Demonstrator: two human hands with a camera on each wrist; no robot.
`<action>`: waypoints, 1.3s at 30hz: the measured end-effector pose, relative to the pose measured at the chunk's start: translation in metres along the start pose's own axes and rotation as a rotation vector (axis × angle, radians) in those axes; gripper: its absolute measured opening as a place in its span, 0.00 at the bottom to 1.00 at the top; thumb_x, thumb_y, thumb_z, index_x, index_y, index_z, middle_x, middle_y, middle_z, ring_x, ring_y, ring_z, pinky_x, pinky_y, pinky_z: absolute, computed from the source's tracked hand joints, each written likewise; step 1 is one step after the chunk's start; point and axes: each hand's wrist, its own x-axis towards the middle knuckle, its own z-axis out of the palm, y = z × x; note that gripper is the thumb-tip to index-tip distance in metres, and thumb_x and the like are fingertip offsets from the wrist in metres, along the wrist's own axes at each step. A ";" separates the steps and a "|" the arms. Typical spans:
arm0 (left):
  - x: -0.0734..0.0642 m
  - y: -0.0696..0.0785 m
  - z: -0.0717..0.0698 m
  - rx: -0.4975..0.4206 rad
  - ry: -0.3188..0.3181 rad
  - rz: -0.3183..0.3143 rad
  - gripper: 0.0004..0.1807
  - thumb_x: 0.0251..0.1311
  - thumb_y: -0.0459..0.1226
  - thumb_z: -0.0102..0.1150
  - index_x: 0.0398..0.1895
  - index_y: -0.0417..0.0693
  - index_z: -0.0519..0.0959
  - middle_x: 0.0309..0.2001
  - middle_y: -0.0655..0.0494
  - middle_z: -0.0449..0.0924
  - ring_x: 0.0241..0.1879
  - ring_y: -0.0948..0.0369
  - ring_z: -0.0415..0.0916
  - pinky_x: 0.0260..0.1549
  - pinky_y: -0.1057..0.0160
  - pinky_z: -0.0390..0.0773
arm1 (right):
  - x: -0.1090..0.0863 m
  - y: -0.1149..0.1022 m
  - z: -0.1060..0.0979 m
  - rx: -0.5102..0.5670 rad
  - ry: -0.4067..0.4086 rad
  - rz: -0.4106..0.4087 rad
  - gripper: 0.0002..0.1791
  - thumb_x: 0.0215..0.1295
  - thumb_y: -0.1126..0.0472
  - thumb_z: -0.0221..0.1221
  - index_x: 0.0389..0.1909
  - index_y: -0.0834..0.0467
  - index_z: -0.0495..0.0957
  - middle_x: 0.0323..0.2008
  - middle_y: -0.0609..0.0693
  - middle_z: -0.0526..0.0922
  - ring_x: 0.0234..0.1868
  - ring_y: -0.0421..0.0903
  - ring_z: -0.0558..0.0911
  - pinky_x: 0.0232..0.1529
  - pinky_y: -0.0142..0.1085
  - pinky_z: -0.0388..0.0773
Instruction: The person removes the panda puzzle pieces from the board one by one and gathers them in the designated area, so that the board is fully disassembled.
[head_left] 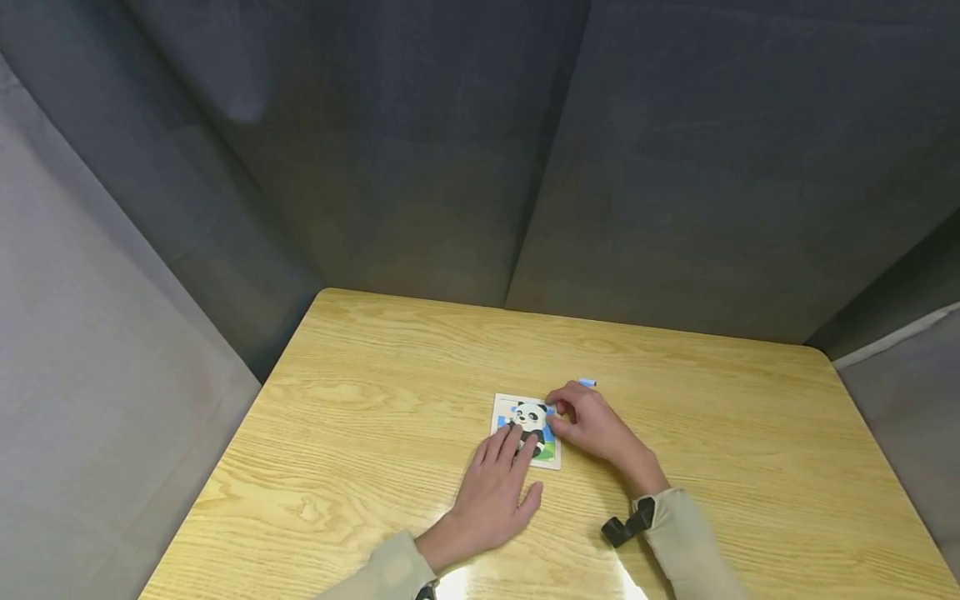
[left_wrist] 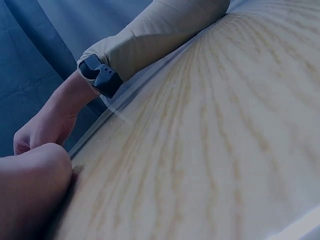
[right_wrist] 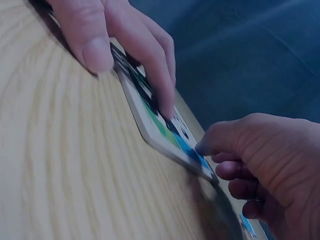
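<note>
A small panda puzzle [head_left: 550, 452] in a pale frame lies on the table, showing a black-and-white panda on blue and green. My left hand [head_left: 492, 497] rests on its near part, fingers stretched over the panda and thumb spread on the right. At the puzzle's upper right corner is my right hand [head_left: 592, 423], with bent fingers and the thumb tip on the blue area, as the right wrist view shows. I cannot tell whether a piece is pinched between them. Just beyond the right hand lies a small blue piece [head_left: 587, 382].
The wood-grain table [head_left: 360, 433] has rounded far corners. Dark grey cloth [head_left: 420, 167] hangs behind it, with lighter cloth [head_left: 90, 333] on the left. A black wrist camera [head_left: 630, 522] sits on the right wrist.
</note>
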 end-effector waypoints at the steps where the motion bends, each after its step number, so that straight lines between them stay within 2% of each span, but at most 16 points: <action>1: 0.000 0.000 0.000 0.001 0.000 0.001 0.37 0.79 0.55 0.36 0.83 0.47 0.56 0.80 0.43 0.55 0.81 0.46 0.49 0.76 0.45 0.57 | 0.001 -0.002 0.001 0.002 -0.010 -0.001 0.12 0.62 0.65 0.70 0.46 0.61 0.86 0.32 0.49 0.78 0.30 0.42 0.73 0.30 0.32 0.71; 13: 0.000 -0.001 0.002 0.004 0.001 -0.002 0.36 0.79 0.56 0.35 0.82 0.48 0.58 0.80 0.43 0.55 0.81 0.46 0.49 0.76 0.45 0.56 | 0.010 -0.018 0.012 -0.043 -0.065 -0.001 0.11 0.65 0.64 0.68 0.47 0.63 0.84 0.30 0.48 0.77 0.31 0.41 0.73 0.34 0.34 0.71; 21: -0.001 -0.001 0.002 0.014 0.036 0.010 0.35 0.79 0.55 0.38 0.81 0.47 0.62 0.79 0.42 0.58 0.80 0.46 0.52 0.75 0.46 0.58 | 0.013 -0.030 0.012 -0.094 -0.101 0.066 0.12 0.68 0.61 0.67 0.48 0.62 0.83 0.31 0.47 0.76 0.31 0.41 0.72 0.33 0.35 0.70; 26: -0.001 -0.001 0.002 0.011 0.051 0.015 0.35 0.78 0.54 0.39 0.80 0.46 0.62 0.79 0.42 0.58 0.80 0.45 0.52 0.75 0.45 0.58 | 0.014 -0.031 0.013 -0.093 -0.111 0.079 0.12 0.68 0.61 0.66 0.49 0.62 0.82 0.31 0.48 0.75 0.30 0.41 0.71 0.32 0.35 0.70; 32: -0.001 -0.001 0.003 0.021 0.051 0.018 0.35 0.78 0.54 0.39 0.80 0.46 0.63 0.79 0.42 0.58 0.80 0.45 0.52 0.75 0.45 0.58 | 0.014 -0.031 0.013 -0.067 -0.116 0.046 0.03 0.68 0.64 0.64 0.40 0.58 0.81 0.29 0.46 0.75 0.28 0.39 0.71 0.30 0.33 0.70; 34: 0.000 -0.001 0.002 0.025 0.051 0.019 0.35 0.78 0.54 0.39 0.80 0.46 0.63 0.79 0.42 0.58 0.79 0.45 0.53 0.75 0.45 0.58 | 0.015 -0.032 0.013 -0.061 -0.119 0.027 0.04 0.68 0.65 0.64 0.42 0.58 0.81 0.28 0.45 0.74 0.28 0.39 0.71 0.30 0.33 0.70; 39: -0.001 -0.001 0.000 0.022 0.028 0.013 0.36 0.79 0.55 0.37 0.81 0.46 0.60 0.80 0.42 0.57 0.80 0.45 0.52 0.75 0.45 0.58 | 0.015 -0.031 0.015 -0.098 -0.162 -0.002 0.16 0.70 0.65 0.62 0.58 0.58 0.80 0.28 0.43 0.71 0.28 0.39 0.69 0.30 0.34 0.67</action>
